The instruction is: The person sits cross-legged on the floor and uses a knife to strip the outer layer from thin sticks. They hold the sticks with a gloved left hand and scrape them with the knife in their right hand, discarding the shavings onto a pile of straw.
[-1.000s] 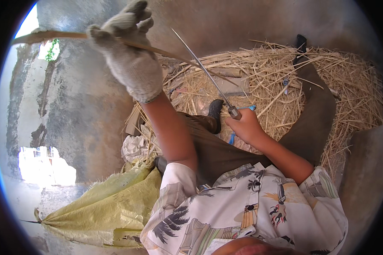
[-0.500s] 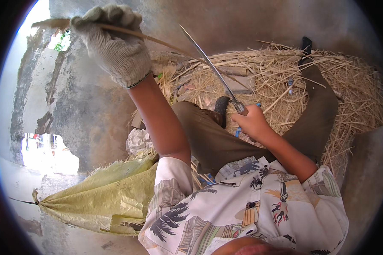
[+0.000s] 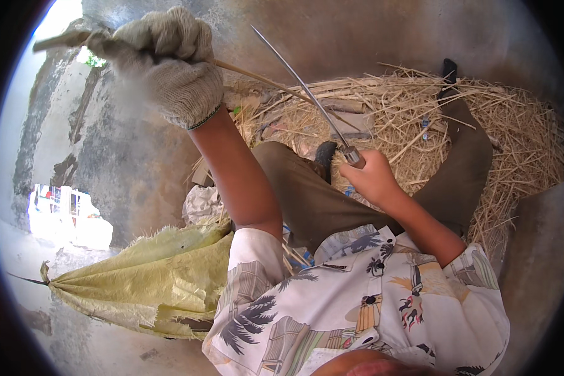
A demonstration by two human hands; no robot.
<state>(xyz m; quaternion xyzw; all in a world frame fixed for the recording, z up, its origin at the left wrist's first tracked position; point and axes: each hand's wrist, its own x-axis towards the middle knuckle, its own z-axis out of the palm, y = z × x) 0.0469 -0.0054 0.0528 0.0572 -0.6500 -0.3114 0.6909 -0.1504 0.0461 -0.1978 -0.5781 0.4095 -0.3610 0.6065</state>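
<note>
My left hand (image 3: 172, 69), in a whitish knit work glove, is raised at the upper left with its fingers closed. It grips a thin tan strip of bamboo or wood (image 3: 266, 81); one end sticks out past the glove on the left, the other slants down to the right. My bare right hand (image 3: 375, 178) is wrapped round the handle of a long, narrow knife (image 3: 299, 81) in front of my lap. Its blade points up and to the left. In the picture the strip crosses the blade; whether they touch I cannot tell.
Pale shavings and strips (image 3: 526, 138) lie heaped around my stretched-out leg (image 3: 464, 156). A torn yellow woven sack (image 3: 150, 276) spreads at the left, beside crumpled whitish material (image 3: 202, 203). A stained grey wall (image 3: 119, 156) with bright openings stands on the left.
The strip has been drawn leftward, its right end now a little farther left. My left fingers have curled tighter. The knife tip has shifted slightly up and left.
</note>
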